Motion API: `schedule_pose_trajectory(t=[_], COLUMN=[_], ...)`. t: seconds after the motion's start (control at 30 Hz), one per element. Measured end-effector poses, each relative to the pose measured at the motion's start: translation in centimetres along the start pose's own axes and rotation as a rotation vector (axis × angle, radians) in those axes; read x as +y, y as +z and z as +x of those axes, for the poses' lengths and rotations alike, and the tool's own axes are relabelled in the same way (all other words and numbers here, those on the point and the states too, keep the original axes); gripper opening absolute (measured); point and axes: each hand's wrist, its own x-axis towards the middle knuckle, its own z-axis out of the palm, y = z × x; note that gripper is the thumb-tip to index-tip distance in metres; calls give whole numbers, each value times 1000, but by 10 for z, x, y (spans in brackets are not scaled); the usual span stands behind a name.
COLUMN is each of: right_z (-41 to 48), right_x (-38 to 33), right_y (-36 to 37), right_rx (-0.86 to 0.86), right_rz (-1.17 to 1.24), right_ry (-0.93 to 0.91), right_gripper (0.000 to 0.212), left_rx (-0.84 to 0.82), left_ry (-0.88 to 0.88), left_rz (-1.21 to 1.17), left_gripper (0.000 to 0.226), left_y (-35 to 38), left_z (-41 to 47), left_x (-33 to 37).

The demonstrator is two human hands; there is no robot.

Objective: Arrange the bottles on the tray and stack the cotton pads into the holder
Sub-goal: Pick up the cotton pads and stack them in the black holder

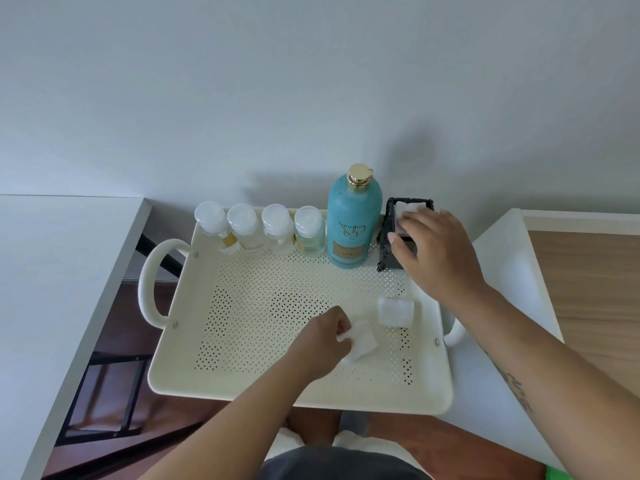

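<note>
A cream perforated tray (263, 379) carries several small clear bottles with white caps (259, 230) in a row along its back edge. Right of them stands a tall blue bottle (353, 223) with a gold cap. At the tray's back right corner stands a black holder (391, 216). My right hand (433, 251) reaches over it, fingers on a white cotton pad (407, 207) at its top. My left hand (322, 341) pinches a cotton pad (362, 339) just above the tray floor. Another pad (396, 311) lies flat on the tray near its right side.
The tray has loop handles, the left handle (152, 282) in full view. A white surface (52, 289) lies to the left and another white surface (502, 258) to the right. A grey wall rises behind. Dark floor and my legs show below.
</note>
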Motion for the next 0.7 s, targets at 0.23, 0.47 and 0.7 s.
schedule_pose_trajectory(t=[0.23,0.47,0.7], right_z=[2,0,-11], right_x=[0,1,-9], right_y=[-1,4,0], right_rx=[111,40,285], right_rz=[-3,-24,99], right_ry=[-14,7,-13], right_gripper=[32,35,23], left_rx=[48,34,21], left_ry=[-79,-214,-252], left_rz=[-108,-492,-662], left_gripper=[12,5,10], left_y=[-11,-21,-22], left_z=[6,9,8], left_x=[-8,-6,-9])
